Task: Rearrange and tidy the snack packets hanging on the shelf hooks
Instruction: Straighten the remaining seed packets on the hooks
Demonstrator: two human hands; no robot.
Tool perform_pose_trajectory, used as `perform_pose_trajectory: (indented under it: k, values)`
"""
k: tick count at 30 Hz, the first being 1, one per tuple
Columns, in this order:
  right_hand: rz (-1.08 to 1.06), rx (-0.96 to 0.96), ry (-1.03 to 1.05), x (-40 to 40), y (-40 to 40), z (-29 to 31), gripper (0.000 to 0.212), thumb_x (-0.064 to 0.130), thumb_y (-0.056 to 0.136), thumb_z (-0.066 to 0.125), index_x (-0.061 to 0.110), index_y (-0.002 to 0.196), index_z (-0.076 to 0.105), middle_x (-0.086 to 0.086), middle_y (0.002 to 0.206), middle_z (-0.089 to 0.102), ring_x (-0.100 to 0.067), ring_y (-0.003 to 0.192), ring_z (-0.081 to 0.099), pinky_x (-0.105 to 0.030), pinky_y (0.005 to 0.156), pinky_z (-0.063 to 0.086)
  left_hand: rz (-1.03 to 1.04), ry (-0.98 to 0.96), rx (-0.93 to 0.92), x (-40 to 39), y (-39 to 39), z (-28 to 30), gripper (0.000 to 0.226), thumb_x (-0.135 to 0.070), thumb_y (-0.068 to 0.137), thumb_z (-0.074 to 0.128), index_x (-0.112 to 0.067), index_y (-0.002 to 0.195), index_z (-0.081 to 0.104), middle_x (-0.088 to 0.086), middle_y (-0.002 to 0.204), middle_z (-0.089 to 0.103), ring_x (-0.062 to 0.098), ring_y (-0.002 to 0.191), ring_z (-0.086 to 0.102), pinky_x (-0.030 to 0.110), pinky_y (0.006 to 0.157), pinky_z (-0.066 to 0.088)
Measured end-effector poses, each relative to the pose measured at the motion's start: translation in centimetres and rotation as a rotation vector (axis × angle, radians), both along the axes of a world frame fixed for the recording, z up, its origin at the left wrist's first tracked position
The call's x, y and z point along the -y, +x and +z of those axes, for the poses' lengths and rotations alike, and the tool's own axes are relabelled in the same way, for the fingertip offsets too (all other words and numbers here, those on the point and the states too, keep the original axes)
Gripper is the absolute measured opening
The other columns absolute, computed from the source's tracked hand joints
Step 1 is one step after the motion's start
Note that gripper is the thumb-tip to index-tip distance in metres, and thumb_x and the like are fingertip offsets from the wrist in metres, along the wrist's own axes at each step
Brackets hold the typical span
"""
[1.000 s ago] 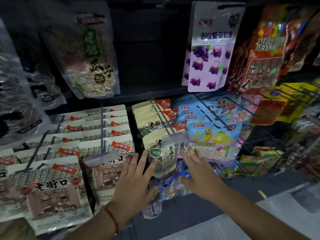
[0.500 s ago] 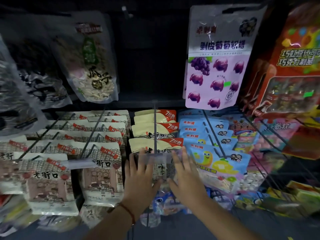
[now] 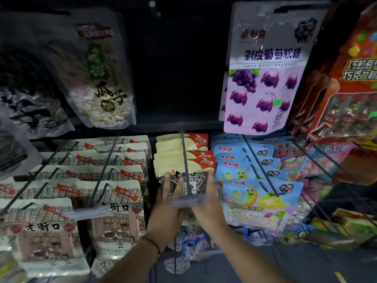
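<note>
A row of cream and red seed packets (image 3: 183, 158) hangs on the middle hook (image 3: 184, 152). The front seed packet (image 3: 196, 178) of that row sits between my hands. My left hand (image 3: 168, 211) lies with straight fingers on its left side. At the packet's right edge, my right hand (image 3: 209, 207) touches it, also with straight fingers. The hook's clear price tag (image 3: 187, 200) crosses in front of both hands and hides part of them. Both thumbs are out of sight.
Beige packets with red labels (image 3: 116, 219) fill the hooks on the left, blue candy packets (image 3: 259, 199) those on the right. Above hang a purple grape gummy bag (image 3: 263, 78), a seed bag (image 3: 102, 82) and red chocolate packs (image 3: 346, 94). Loose packets (image 3: 193, 246) lie below my hands.
Both hands have moved up and closed in on the front seed packet, from spread below it to flanking it. The view has come closer to the shelf.
</note>
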State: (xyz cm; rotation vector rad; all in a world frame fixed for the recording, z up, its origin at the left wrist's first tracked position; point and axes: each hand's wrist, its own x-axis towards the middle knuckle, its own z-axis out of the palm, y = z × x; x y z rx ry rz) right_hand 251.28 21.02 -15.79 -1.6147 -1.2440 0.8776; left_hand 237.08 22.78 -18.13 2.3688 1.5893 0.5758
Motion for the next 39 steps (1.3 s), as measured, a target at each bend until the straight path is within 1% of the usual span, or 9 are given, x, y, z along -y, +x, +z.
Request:
perform_pose_trajectory:
  k: [3, 7, 11, 16, 18, 21, 26, 31, 39]
  values:
    - [0.034, -0.074, -0.005, -0.2, 0.3, 0.9, 0.108, 0.030, 0.083, 0.073, 0.053, 0.148, -0.011, 0.014, 0.162, 0.002, -0.006, 0.146, 0.008, -0.042, 0.119, 0.025, -0.033, -0.075, 0.126, 0.3, -0.4, 0.9, 0.111, -0.018, 0.092, 0.063, -0.060, 0.137, -0.031, 0.005, 0.165, 0.000, 0.030, 0.143, 0.032, 0.042, 0.105, 0.046]
    - [0.072, -0.042, -0.087, -0.2, 0.6, 1.7, 0.100, 0.022, 0.090, 0.066, 0.036, 0.154, -0.009, 0.015, 0.154, 0.017, -0.002, 0.136, 0.019, -0.029, 0.114, 0.025, -0.072, -0.027, 0.115, 0.6, -0.7, 1.3, 0.091, -0.023, 0.092, 0.061, -0.048, 0.151, -0.004, -0.012, 0.156, -0.035, 0.029, 0.150, 0.015, 0.045, 0.105, 0.046]
    - [0.082, 0.136, -0.173, 0.8, 1.0, 4.0, 0.074, 0.017, 0.093, 0.062, 0.021, 0.154, 0.022, 0.001, 0.129, 0.053, -0.006, 0.098, 0.053, -0.023, 0.090, 0.044, -0.076, -0.032, -0.028, 1.8, -0.6, 2.4, 0.086, -0.032, 0.093, 0.058, -0.040, 0.155, -0.002, -0.004, 0.154, -0.040, 0.032, 0.148, -0.019, 0.049, 0.120, 0.020]
    - [0.073, 0.218, -0.028, 5.7, 0.4, 5.8, 0.031, 0.025, 0.088, 0.062, 0.043, 0.112, 0.054, 0.022, 0.114, 0.050, -0.008, 0.104, 0.056, -0.036, 0.094, 0.048, -0.077, 0.113, -0.203, 3.9, -1.8, 2.6, 0.081, -0.039, 0.082, 0.068, -0.022, 0.150, 0.028, 0.019, 0.161, 0.018, 0.048, 0.142, 0.026, 0.056, 0.106, 0.038]
    - [0.119, 0.381, -0.049, 7.9, 1.1, 5.2, 0.047, 0.031, 0.091, 0.059, 0.062, 0.118, 0.036, 0.032, 0.122, 0.035, -0.002, 0.115, 0.041, -0.030, 0.100, 0.039, -0.155, 0.175, -0.226, 4.6, -2.4, 2.1, 0.079, -0.037, 0.077, 0.073, -0.021, 0.145, 0.034, 0.020, 0.152, 0.036, 0.048, 0.136, 0.038, 0.056, 0.101, 0.044]
    - [0.111, 0.643, -0.149, 10.4, 3.3, 4.7, 0.067, 0.038, 0.097, 0.054, 0.038, 0.152, 0.015, 0.013, 0.160, 0.008, -0.011, 0.148, 0.009, -0.033, 0.117, 0.023, -0.321, 0.293, -0.301, 5.3, -2.5, 1.3, 0.087, -0.042, 0.074, 0.076, -0.023, 0.148, 0.036, 0.018, 0.144, 0.047, 0.044, 0.131, 0.046, 0.054, 0.100, 0.045]
    - [0.063, 0.989, -0.331, 13.7, 7.4, 4.5, 0.082, 0.050, 0.098, 0.044, 0.029, 0.154, -0.011, 0.000, 0.161, -0.021, -0.028, 0.149, -0.018, -0.042, 0.120, -0.002, -0.423, 0.399, -0.352, 6.4, 0.3, 1.4, 0.087, -0.053, 0.071, 0.075, -0.021, 0.146, 0.043, 0.019, 0.148, 0.044, 0.044, 0.131, 0.047, 0.058, 0.099, 0.046]
    - [0.042, 1.017, -0.310, 15.3, 12.0, 5.0, 0.086, 0.046, 0.099, 0.044, 0.027, 0.152, -0.021, -0.002, 0.158, -0.030, -0.030, 0.146, -0.025, -0.044, 0.119, -0.009, -0.395, 0.402, -0.400, 6.9, 5.8, 2.1, 0.078, -0.058, 0.076, 0.057, -0.022, 0.145, 0.045, 0.018, 0.154, 0.035, 0.045, 0.135, 0.042, 0.062, 0.098, 0.045]
    - [0.260, 0.950, -0.170, 16.5, 17.7, 5.3, 0.086, 0.045, 0.098, 0.046, 0.031, 0.152, -0.020, 0.004, 0.155, -0.036, -0.028, 0.145, -0.029, -0.042, 0.117, -0.012, -0.234, 0.494, -0.445, 7.2, 11.7, 2.4, 0.098, -0.052, 0.078, 0.070, -0.027, 0.156, 0.015, 0.019, 0.159, 0.023, 0.046, 0.141, 0.031, 0.064, 0.100, 0.042]
